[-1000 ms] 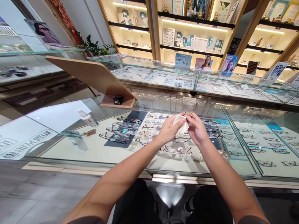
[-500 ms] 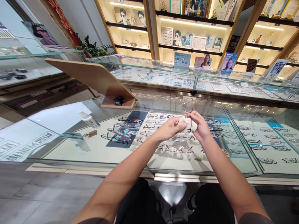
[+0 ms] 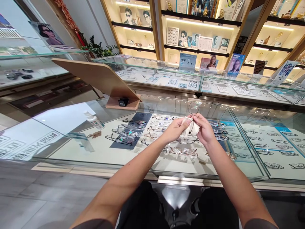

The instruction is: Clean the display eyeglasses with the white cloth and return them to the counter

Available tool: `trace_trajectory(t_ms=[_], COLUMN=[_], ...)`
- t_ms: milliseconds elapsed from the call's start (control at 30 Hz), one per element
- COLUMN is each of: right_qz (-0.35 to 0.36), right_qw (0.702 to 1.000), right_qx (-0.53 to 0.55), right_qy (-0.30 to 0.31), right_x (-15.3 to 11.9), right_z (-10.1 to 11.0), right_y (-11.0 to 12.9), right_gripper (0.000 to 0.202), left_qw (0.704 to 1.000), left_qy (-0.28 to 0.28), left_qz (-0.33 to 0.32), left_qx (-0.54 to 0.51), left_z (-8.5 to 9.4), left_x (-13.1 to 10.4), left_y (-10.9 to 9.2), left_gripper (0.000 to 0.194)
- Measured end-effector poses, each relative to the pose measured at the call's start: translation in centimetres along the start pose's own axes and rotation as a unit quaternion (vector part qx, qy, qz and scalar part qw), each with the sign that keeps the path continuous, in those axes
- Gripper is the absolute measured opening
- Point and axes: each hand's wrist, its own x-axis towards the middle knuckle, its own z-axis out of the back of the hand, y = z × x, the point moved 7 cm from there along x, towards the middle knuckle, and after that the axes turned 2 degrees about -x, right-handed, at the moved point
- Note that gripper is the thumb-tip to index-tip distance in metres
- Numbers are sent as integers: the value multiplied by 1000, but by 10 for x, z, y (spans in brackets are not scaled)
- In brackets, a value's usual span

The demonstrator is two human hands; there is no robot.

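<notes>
Both hands meet above a glass display counter (image 3: 133, 156). My left hand (image 3: 177, 128) is closed on a cream cloth (image 3: 195, 128), pinching it with thumb and fingers. A pair of thin-framed eyeglasses (image 3: 194, 108) is held by my right hand (image 3: 203, 128), closed at the frame. One lens points up and away from me, above the fingers. The cloth wraps the lower part of the glasses, so the other lens is hidden. Beneath the hands, under the glass, lie rows of eyeglasses (image 3: 183, 151).
To the left on the counter stand a white spray bottle (image 3: 94, 120) and a wooden-backed mirror (image 3: 100, 74) on its base. A small brown tag (image 3: 96, 134) is near the bottle. A second glass showcase (image 3: 164, 79) and lit shelves (image 3: 197, 24) lie beyond.
The upright lens has tilted slightly to the right, and the cloth has shifted and bunched around the frame. The whole view has moved slightly. Both hands keep their hold.
</notes>
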Motion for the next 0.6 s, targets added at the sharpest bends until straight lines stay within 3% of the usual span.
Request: trace_trajectory(t_ms=[200,433,600], right_qz=[19,57,82], right_qw=[1000,996,989], right_qx=[6,-73,-123], right_qy=[-19,-17,9], right_x=[4,2,1], right_z=[10,14,11], right_y=[8,20,25], right_gripper=[36,27,24], left_qw=[999,992,983], left_qy=[16,-104,-148], left_qz=[22,17,7], left_qx=[-40,-73,-108], left_z=[1,27,37], left_x=[4,8,11], left_y=[9,14,16], left_gripper=[72,74,72])
